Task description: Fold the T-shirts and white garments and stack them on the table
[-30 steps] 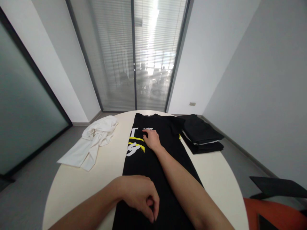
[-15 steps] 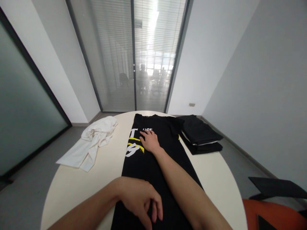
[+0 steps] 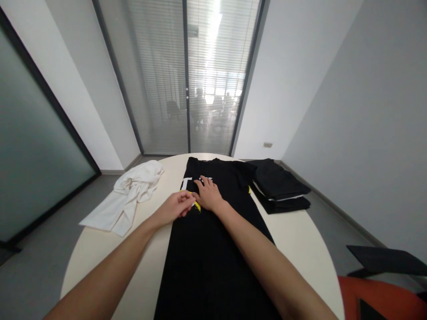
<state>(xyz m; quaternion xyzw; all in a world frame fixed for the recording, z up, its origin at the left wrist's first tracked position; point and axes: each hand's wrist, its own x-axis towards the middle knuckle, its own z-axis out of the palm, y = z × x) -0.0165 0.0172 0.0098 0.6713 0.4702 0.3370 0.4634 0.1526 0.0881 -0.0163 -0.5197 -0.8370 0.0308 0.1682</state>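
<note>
A black T-shirt (image 3: 213,258) with white and yellow print lies lengthwise on the round cream table (image 3: 300,249), narrow as if folded along its length. My right hand (image 3: 208,194) rests on its printed part with the fingers spread. Just left of it, my left hand (image 3: 176,208) is over the shirt's left edge, its fingers and thumb pressed together. Whether any cloth is between them is too small to make out. Part of the print is hidden by both hands.
A crumpled white garment (image 3: 133,193) lies on the table's left side. At the back right is a stack of folded dark clothes (image 3: 280,182), touching the shirt's sleeve. An orange and black chair (image 3: 376,298) stands at the lower right.
My left hand has moved forward from the near part of the shirt to beside my right hand, and its fingers have come together. My right hand has barely moved.
</note>
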